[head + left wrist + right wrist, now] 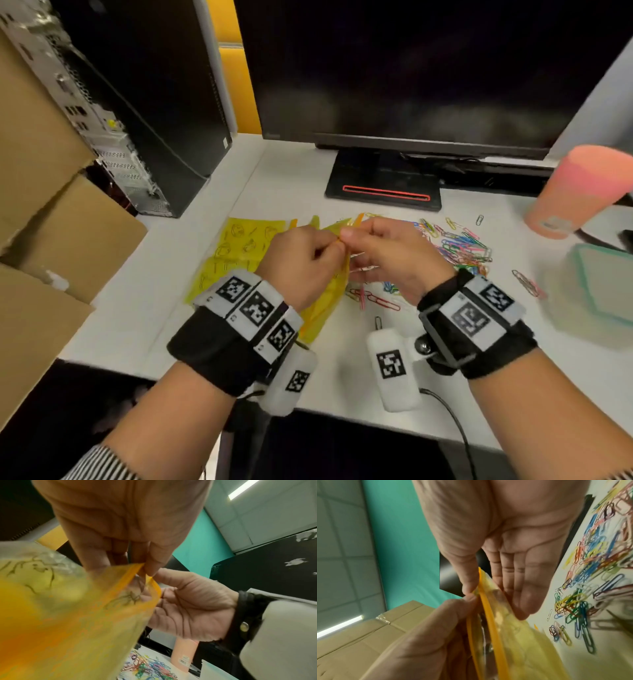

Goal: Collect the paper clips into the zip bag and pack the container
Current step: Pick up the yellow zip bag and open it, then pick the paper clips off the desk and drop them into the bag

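Over the white desk, both hands hold a yellow zip bag (329,294) with an orange zip strip (488,609). My left hand (308,257) pinches one lip of the bag's mouth (137,568), and my right hand (383,246) pinches the other lip between thumb (469,584) and fingers (522,599). The two lips stand slightly apart. A heap of coloured paper clips (459,246) lies on the desk behind and to the right of my right hand, with stray clips (380,301) under it. A translucent container with a green rim (596,294) sits at the right edge, blurred.
More yellow printed bags (236,246) lie flat left of my hands. A pink cup (579,192) stands at the back right. A monitor on its stand (383,185) stands behind, a PC tower (144,102) at the back left, and cardboard boxes (51,192) at the left.
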